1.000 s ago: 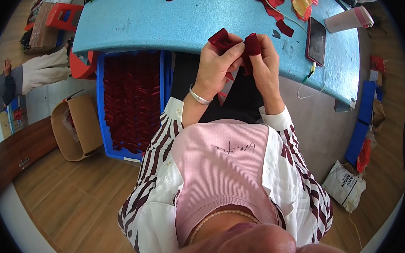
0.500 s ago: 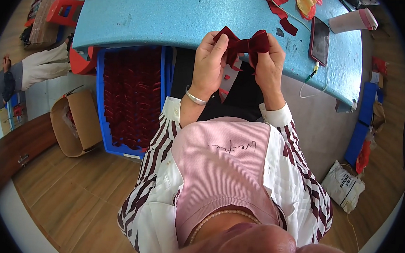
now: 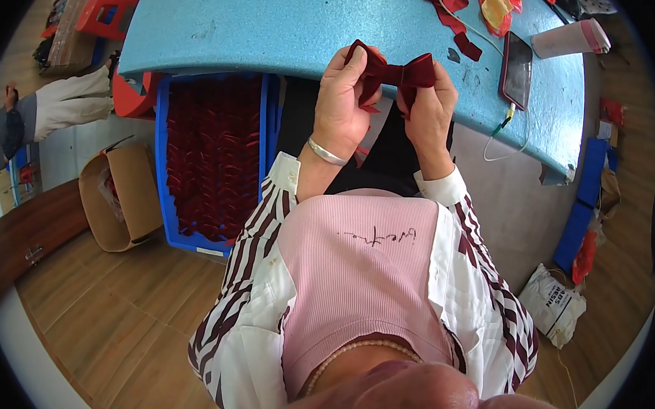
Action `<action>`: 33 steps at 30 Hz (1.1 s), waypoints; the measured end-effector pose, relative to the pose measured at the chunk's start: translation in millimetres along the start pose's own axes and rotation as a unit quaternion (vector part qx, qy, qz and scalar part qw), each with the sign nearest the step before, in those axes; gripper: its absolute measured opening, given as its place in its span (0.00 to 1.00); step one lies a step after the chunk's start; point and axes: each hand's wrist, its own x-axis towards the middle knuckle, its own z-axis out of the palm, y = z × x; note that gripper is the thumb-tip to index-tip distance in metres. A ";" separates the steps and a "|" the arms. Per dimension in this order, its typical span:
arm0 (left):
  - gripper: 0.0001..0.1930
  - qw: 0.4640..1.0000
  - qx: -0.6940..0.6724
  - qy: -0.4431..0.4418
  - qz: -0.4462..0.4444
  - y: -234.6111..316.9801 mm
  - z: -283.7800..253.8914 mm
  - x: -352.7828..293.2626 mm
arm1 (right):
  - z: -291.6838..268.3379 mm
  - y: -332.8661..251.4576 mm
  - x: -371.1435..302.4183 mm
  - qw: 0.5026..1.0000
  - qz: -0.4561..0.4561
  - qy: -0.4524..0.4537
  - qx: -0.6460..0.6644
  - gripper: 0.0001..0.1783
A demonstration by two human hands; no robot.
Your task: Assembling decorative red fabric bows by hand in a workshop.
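Left hand point(image 3: 339, 104): closed, thumb pressed on one loop of the bow point(image 3: 397, 75). Right hand point(image 3: 433, 110): closed on the other loop. Bow: dark red, held between both hands at the near edge of the surface.

Also noted from where one stands, by descending size:
Surface point(image 3: 278, 33): one, pale blue, rounded corners.
Person point(image 3: 71, 110): one, standing off to the left, pale trousers.
Crate point(image 3: 163, 134): one, blue, beside the seated worker's left; filled with rows of dark red ribbon pieces point(image 3: 214, 156).
Carton point(image 3: 140, 204): one, brown, open, on the floor near the crate.
Sack point(image 3: 554, 304): one, white, on the floor at right.
Tumbler point(image 3: 570, 39): one, pink, near the surface's right end.
Phone point(image 3: 516, 72): one, beside the tumbler, cable point(image 3: 506, 123) plugged in.
Scrap point(image 3: 468, 47): red, near the phone.
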 end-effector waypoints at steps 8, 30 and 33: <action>0.10 0.993 0.059 -0.097 -0.036 -7.4 -9.8 -3.6 | -8.3 10.3 -3.3 0.999 0.016 0.001 0.035 0.08; 0.06 0.996 0.040 -0.079 0.022 -4.6 -19.0 11.4 | -29.8 18.7 -8.1 0.992 0.083 -0.062 -0.079 0.08; 0.07 0.997 0.030 -0.075 -0.001 -2.1 -16.9 8.6 | -17.5 -0.3 -4.0 0.985 -0.051 -0.041 -0.158 0.09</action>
